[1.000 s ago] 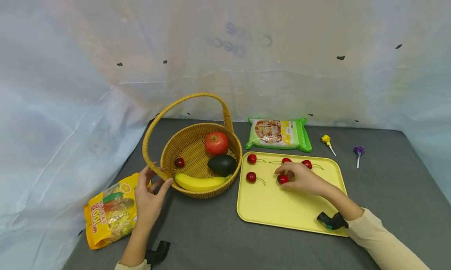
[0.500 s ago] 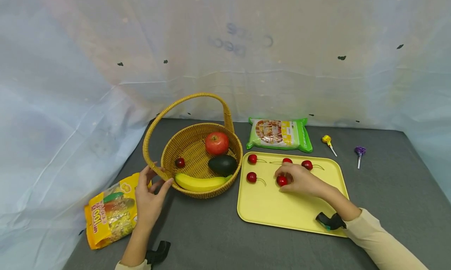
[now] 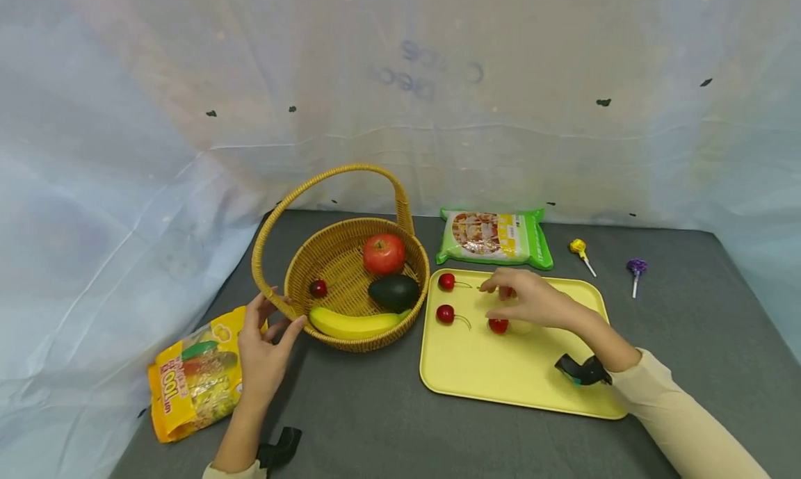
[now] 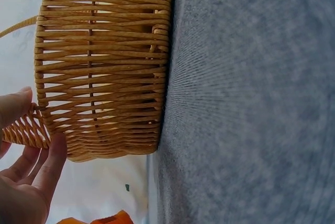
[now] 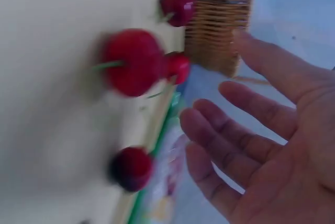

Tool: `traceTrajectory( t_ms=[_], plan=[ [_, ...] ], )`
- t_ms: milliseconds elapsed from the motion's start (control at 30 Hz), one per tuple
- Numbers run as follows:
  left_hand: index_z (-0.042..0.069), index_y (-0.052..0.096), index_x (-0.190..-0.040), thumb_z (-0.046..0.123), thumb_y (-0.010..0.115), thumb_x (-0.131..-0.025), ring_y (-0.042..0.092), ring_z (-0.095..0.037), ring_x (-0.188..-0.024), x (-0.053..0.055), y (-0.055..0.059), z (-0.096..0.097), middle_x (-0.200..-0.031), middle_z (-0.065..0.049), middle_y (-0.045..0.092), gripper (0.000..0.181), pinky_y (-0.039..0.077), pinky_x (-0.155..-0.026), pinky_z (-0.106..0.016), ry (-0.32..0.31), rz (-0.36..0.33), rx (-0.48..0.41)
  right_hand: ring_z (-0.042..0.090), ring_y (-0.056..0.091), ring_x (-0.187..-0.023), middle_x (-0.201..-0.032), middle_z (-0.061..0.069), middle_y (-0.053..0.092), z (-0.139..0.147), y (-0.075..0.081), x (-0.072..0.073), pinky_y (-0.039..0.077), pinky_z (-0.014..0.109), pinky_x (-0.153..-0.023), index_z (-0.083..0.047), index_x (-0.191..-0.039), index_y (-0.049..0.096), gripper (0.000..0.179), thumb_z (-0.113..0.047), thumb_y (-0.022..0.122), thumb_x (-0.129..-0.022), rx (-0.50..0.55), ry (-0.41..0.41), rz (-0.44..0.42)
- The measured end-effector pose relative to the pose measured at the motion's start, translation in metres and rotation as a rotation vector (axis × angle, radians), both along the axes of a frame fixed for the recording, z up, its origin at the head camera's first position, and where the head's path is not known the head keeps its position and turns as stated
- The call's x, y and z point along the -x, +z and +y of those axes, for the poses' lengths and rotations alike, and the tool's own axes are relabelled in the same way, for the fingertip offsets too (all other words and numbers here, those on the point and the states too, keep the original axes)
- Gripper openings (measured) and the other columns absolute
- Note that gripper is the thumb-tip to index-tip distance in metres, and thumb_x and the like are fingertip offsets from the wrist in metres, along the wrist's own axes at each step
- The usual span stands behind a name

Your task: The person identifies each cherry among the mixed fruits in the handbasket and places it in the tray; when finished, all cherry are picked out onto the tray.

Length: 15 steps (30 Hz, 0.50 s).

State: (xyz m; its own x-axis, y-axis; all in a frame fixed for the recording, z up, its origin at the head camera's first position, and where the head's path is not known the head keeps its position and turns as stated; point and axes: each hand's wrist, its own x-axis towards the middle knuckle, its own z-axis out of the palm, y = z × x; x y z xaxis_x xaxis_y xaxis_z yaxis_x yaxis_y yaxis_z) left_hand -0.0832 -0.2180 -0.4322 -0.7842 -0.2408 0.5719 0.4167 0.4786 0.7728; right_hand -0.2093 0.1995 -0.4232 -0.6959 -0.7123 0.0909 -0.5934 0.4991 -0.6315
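My left hand (image 3: 268,350) holds the wicker basket (image 3: 341,299) where its handle meets the rim; in the left wrist view thumb and fingers lie on either side of that joint. Inside are an apple (image 3: 384,254), a dark green avocado (image 3: 394,293), a banana (image 3: 353,324) and a cherry (image 3: 318,288). Over the yellow tray (image 3: 475,375), my right hand (image 3: 532,299) hovers with fingers apart and holds nothing. A red cherry (image 3: 498,326) lies just below its thumb. Two more cherries show at the tray's left, and another is partly hidden behind the fingers.
A yellow snack bag (image 3: 199,375) lies left of my left forearm. Behind the tray is a green-edged food packet (image 3: 494,237). A yellow lollipop (image 3: 582,256) and a purple lollipop (image 3: 636,276) lie at the right rear.
My right hand has let go of the cherry, which lies on the tray slightly left of before, and has risen a little away. The left hand and basket have stayed put.
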Motion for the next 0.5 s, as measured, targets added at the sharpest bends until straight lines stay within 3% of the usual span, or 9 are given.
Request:
traceTrajectory(
  t_ms=[200, 367, 500],
  plan=[
    [-0.012, 0.047, -0.136, -0.024, 0.069, -0.079, 0.059, -0.031, -0.111, 0.000, 0.000, 0.000, -0.112, -0.024, 0.058, 0.062, 0.055, -0.085, -0.016, -0.005, -0.006, -0.005, 0.017, 0.065, -0.084, -0.103, 0.001, 0.068, -0.041, 0.028, 0.010, 0.056, 0.036, -0.068, -0.008, -0.114, 0.072, 0.026, -0.019, 0.076, -0.090, 0.101, 0.102, 0.061],
    [-0.011, 0.047, -0.137, -0.023, 0.069, -0.079, 0.059, -0.031, -0.111, -0.001, 0.000, 0.000, -0.112, -0.024, 0.058, 0.063, 0.055, -0.085, -0.017, -0.010, -0.012, -0.008, 0.017, 0.062, -0.091, -0.105, 0.002, 0.065, -0.097, 0.047, 0.022, 0.055, 0.031, -0.078, -0.007, -0.114, 0.071, 0.024, -0.018, 0.073, -0.093, 0.139, 0.245, 0.083],
    [-0.011, 0.048, -0.136, -0.024, 0.070, -0.078, 0.060, -0.029, -0.110, -0.001, 0.002, 0.000, -0.112, -0.025, 0.058, 0.063, 0.056, -0.084, -0.018, -0.022, -0.007, -0.019, 0.024, 0.061, -0.099, -0.114, 0.008, 0.063, -0.145, 0.056, 0.034, 0.054, 0.034, -0.085, -0.005, -0.118, 0.069, 0.028, -0.017, 0.072, -0.094, 0.107, 0.358, 0.049]
  ],
)
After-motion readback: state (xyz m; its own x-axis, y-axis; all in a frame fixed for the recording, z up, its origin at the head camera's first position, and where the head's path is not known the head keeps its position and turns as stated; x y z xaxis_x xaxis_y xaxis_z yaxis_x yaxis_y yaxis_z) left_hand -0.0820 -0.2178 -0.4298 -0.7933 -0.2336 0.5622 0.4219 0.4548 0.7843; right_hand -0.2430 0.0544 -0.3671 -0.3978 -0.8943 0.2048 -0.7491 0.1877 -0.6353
